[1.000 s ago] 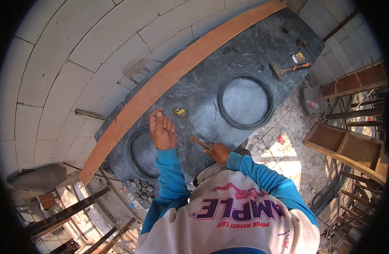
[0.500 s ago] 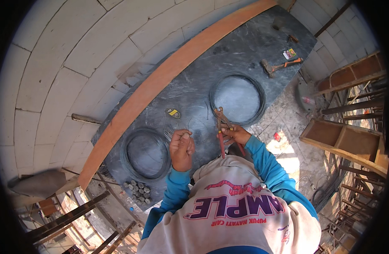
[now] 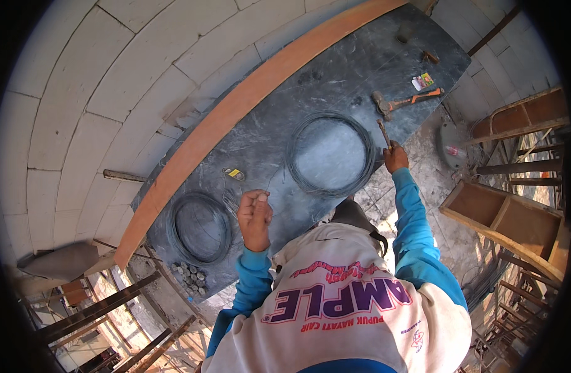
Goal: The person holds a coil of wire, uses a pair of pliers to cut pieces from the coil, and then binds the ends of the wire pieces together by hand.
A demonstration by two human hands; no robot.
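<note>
Right hand (image 3: 395,156): closed around pincers (image 3: 384,132), rusty-looking, held just beyond the larger wire coil, head toward the hammer (image 3: 400,104); I judge them solid, rigid, best taken low on the handles. Left hand (image 3: 254,214): thumb and fingers pinched on a thin wire (image 3: 270,181), upright over the bench (image 3: 341,68); likely light, springy, easily bent, best gripped near one end. Between the hands: larger wire coil (image 3: 331,193), the chief obstacle. Left of the left hand: loose wire pieces (image 3: 231,202), smaller wire coil (image 3: 173,230), grey stubs (image 3: 189,276). Beyond: yellow-and-black item (image 3: 234,174), long orange-brown board (image 3: 236,109). Beside the hammer: small packet (image 3: 422,81).
</note>
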